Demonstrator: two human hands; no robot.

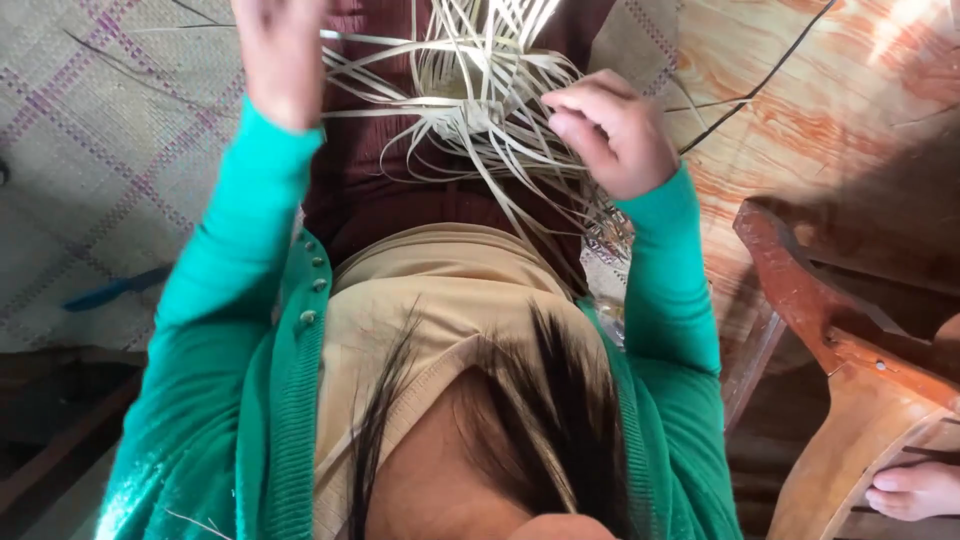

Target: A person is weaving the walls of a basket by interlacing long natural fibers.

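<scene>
Near me: green sleeves (pixel 230 330) frame the lap. Just outside my right hand (pixel 615 130), a wooden chair (pixel 840 340) edges the bare plank floor (pixel 800 100); another person's toes (pixel 915 490) rest by its leg.

Right hand curled, fingers pinching pale flat strips (pixel 500 170). Left hand (pixel 280 55) raised, blurred; cannot tell its grip.

Between both hands: the woven start (pixel 470 105), a tight knot of crossed strips, loose ends fanning outward over a maroon skirt (pixel 370 180).

Beyond the left hand: checked mat (pixel 100 150), open room.

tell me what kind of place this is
Probably a home floor used for hand weaving: a woven mat, wood-pattern flooring, a wooden chair, and pale weaving strips at the right hand.
</scene>
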